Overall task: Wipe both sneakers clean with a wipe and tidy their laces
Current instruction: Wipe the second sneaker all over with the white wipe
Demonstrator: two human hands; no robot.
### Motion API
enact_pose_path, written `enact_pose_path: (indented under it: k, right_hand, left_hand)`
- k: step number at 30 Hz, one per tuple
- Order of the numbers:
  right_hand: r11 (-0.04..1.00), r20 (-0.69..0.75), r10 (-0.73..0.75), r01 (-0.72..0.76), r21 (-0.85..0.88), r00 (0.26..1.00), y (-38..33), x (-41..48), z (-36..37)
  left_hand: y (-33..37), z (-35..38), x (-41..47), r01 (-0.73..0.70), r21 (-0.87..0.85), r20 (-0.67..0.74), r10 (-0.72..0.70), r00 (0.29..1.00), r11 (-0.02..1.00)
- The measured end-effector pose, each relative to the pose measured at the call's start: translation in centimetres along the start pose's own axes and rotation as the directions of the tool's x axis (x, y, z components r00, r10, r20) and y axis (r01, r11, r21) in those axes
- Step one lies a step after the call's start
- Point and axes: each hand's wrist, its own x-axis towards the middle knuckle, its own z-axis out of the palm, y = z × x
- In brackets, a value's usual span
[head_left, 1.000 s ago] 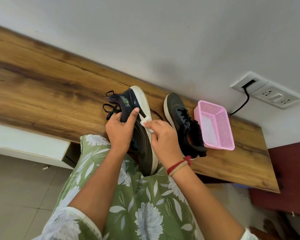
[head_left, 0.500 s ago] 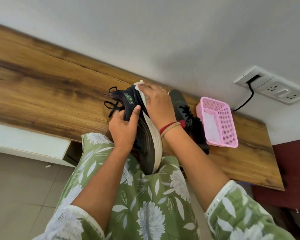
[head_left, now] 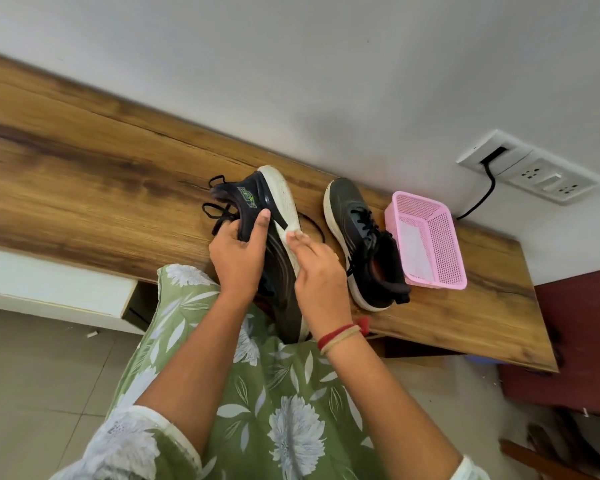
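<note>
**A:** Your left hand (head_left: 238, 258) grips the sneaker (head_left: 257, 220) at the centre of the frame. The thumb lies up its dark side and the fingers curl round the laced top. The sneaker is tipped on edge, its upper end toward the wall and its lower end at your lap, with the white sole (head_left: 280, 194) facing right.

**B:** Your right hand (head_left: 321, 275) has its fingers bunched together on the wipe (head_left: 293, 233), holding that small white scrap against the sole about midway along. It is hard to tell from the sole there.

**A:** You asked about writing. There is a green logo (head_left: 248, 197) near the top of the sneaker, too blurred to read. Black laces (head_left: 219, 211) loop out to its left.

**B:** The other sneaker (head_left: 352, 209) stands on the desk (head_left: 84, 174), right of your hands, with its toe toward the wall. A pink mesh basket (head_left: 430, 237) sits just beside it.

**A:** At the upper right of the frame, a white socket plate (head_left: 534, 168) has a black cable (head_left: 484, 199) plugged in. You can't read any lettering on it.
</note>
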Motion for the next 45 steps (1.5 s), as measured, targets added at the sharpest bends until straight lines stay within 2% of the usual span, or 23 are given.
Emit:
enact_pose_path:
  k: [2,4,5,6,7,8,9,10,11,12,13,16,20,22,27,31,34,40,44,45]
  right_hand:
    - [0.998,0.063,0.034,-0.031,-0.054,0.997,-0.8,-0.6,-1.5]
    - [0.988,0.295,0.125,-0.092,-0.123,0.947,-2.1,-0.2,-3.7]
    - [0.976,0.463,0.190,-0.118,-0.181,0.866,-2.6,0.5,-4.9]
    - [0.967,0.614,0.250,-0.168,-0.190,0.748,-2.8,1.3,-5.9]
    - [0.961,0.702,0.270,-0.235,-0.149,0.660,-3.0,2.1,-6.9]
    - [0.952,0.697,0.259,-0.298,-0.068,0.669,-3.1,2.9,-7.6]
    - [0.942,0.598,0.264,-0.336,0.010,0.757,-3.3,3.9,-8.2]
    - [0.943,0.416,0.278,-0.329,0.055,0.866,-3.2,5.0,-8.1]
    - [0.949,0.235,0.284,-0.308,0.070,0.930,-3.1,6.5,-7.8]
    - [0.956,0.118,0.274,-0.283,0.076,0.955,-2.9,8.0,-7.1]
    - [0.964,0.072,0.245,-0.251,0.087,0.967,-2.8,9.7,-6.1]
    - [0.988,0.154,0.117,-0.131,0.081,0.981,-1.9,13.3,-2.7]
    - [0.996,0.355,-0.059,0.078,-0.039,0.933,-1.0,13.3,0.6]
    - [0.989,0.345,-0.101,0.133,-0.069,0.933,-0.6,12.2,1.1]
    - [0.990,0.226,-0.075,0.099,-0.098,0.971,1.8,5.8,1.3]
    - [0.999,0.191,-0.028,0.036,-0.035,0.981,2.4,0.4,1.4]
    - [0.999,0.153,-0.029,0.033,-0.022,0.988,1.7,-1.1,0.3]
    - [0.968,0.232,-0.055,0.109,-0.225,0.971,0.9,-4.7,-1.7]
    - [0.976,0.310,-0.034,0.099,-0.196,0.950,-0.3,-8.2,-3.2]
    - [0.988,0.329,0.010,0.040,-0.146,0.944,-0.5,-8.1,-3.9]
  left_hand:
    - [0.3,-0.1,-0.1,-0.005,0.009,0.018,0.005,1.000,1.000]
    - [0.4,-0.1,-0.1,0.004,0.014,0.026,-0.004,1.000,1.000]
    - [0.4,0.0,-0.1,0.012,0.012,0.028,-0.012,1.000,1.000]
    - [0.3,0.0,0.0,0.017,0.009,0.028,-0.017,0.999,1.000]
    - [0.1,0.0,0.0,0.018,0.011,0.023,-0.019,1.000,1.000]
    - [0.1,0.0,0.1,0.017,0.019,0.016,-0.017,1.000,1.000]
    - [0.1,0.0,0.1,0.015,0.029,0.010,-0.015,1.000,0.999]
    - [0.2,0.0,0.1,0.013,0.039,0.007,-0.013,1.000,0.999]
    - [0.3,0.0,0.1,0.012,0.048,0.008,-0.012,1.000,0.999]
    - [0.4,0.0,0.1,0.011,0.058,0.016,-0.012,1.000,0.998]
    - [0.5,0.0,0.2,0.008,0.069,0.024,-0.009,1.000,0.998]
    - [0.5,0.0,0.2,-0.005,0.085,0.040,0.002,0.999,0.996]
    - [0.7,0.2,0.4,0.000,0.083,0.031,-0.002,1.000,0.997]
    - [0.7,0.3,0.4,0.011,0.088,0.035,-0.014,0.999,0.996]
    - [0.4,0.9,0.1,0.044,0.138,0.077,-0.055,0.996,0.989]
    - [-0.1,0.9,0.3,0.169,0.076,0.018,-0.170,0.985,0.983]
    - [0.1,0.8,0.0,0.156,0.077,0.017,-0.158,0.987,0.985]
    - [0.3,0.5,-0.1,0.109,0.151,0.037,-0.116,0.993,0.982]
    - [0.4,0.4,0.0,0.097,0.182,0.050,-0.108,0.993,0.979]
    - [0.3,0.5,0.0,0.100,0.189,0.050,-0.111,0.993,0.977]
